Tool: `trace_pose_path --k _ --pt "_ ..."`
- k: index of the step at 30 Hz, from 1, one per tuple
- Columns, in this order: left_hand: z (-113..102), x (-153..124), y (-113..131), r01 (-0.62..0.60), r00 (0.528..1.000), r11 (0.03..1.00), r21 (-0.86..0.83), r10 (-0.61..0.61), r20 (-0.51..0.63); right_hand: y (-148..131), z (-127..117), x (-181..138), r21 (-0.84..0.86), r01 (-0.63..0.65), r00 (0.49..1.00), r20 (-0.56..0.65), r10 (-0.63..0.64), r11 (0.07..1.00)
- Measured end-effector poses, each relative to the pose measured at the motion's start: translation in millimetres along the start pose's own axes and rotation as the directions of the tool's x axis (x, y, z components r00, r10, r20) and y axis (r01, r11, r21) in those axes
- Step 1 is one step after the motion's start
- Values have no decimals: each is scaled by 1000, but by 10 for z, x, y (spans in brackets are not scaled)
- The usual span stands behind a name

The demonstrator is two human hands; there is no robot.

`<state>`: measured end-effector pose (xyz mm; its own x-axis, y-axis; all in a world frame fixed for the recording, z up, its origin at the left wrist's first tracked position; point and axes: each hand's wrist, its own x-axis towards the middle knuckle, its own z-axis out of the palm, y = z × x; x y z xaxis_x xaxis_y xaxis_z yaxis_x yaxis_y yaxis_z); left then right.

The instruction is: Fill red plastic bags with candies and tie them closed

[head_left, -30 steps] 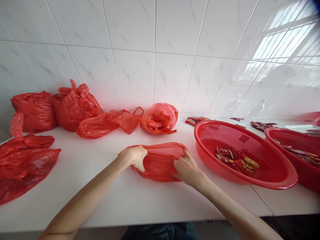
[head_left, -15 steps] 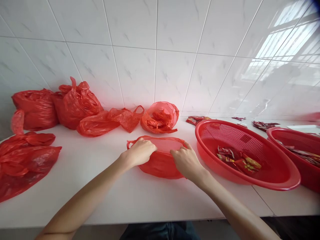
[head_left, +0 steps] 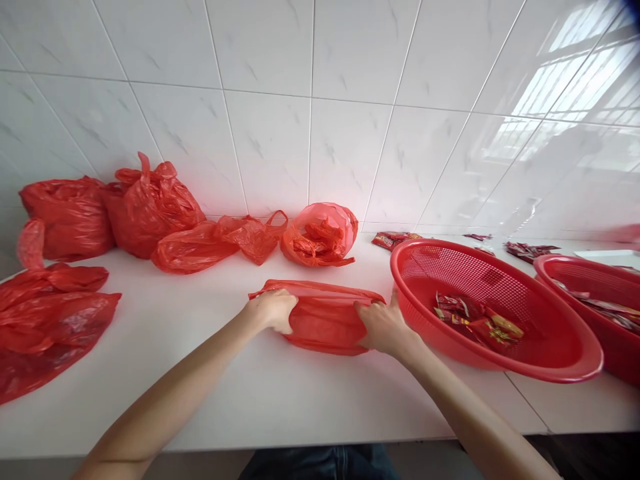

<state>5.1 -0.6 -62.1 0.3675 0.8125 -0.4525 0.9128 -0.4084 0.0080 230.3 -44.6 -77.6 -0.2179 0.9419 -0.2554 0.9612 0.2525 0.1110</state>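
A thin red plastic bag [head_left: 327, 323] lies on the white counter in front of me, its mouth stretched wide from side to side. My left hand [head_left: 273, 311] is closed on the bag's left side, fingertips curled inward. On the opposite side my right hand [head_left: 384, 325] grips the bag too, its thumb raised near the basket's rim. Beside that hand stands a large red plastic basket [head_left: 430, 333] with small wrapped snack packets [head_left: 493, 327] in the bottom. Just behind the bag sits a rounded bundle of red plastic bags [head_left: 320, 233].
Two full red bags [head_left: 150, 207] stand against the tiled wall at the back left, with a knotted one [head_left: 55, 327] nearer me. A limp red bag [head_left: 200, 247] lies between. Loose packets [head_left: 393, 240] and a second red basket [head_left: 575, 270] are at the right.
Both hands have moved apart, left hand leftward and right hand rightward. The bag's mouth is now pulled wider and flatter between them.
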Motion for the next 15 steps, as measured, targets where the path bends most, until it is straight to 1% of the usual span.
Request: trace_pose_path --k 2,4,7,9,11,13,15 --pt "-3 -34 38 9 999 1000 -20 -8 51 18 9 21 25 -8 1000 29 7 1000" --pt "-10 -78 78 4 998 1000 -30 -3 64 23 12 40 30 3 999 45 -4 1000" --pt "-41 -180 125 -44 999 999 -11 44 -4 20 -6 40 17 42 999 16 -42 999" --pt "-78 -263 149 -112 991 994 6 112 -67 15 -28 18 16 80 996 -48 -79 997" --pt "-118 -335 172 -225 966 974 16 225 -125 6 -47 -9 17 116 985 -130 -113 993" --pt "-152 -368 188 -340 919 940 35 340 -200 -7 -53 -25 6 133 972 -197 -129 991" --pt "-170 -347 182 -404 868 912 71 407 -284 -17 -39 -21 -10 130 966 -224 -129 992"
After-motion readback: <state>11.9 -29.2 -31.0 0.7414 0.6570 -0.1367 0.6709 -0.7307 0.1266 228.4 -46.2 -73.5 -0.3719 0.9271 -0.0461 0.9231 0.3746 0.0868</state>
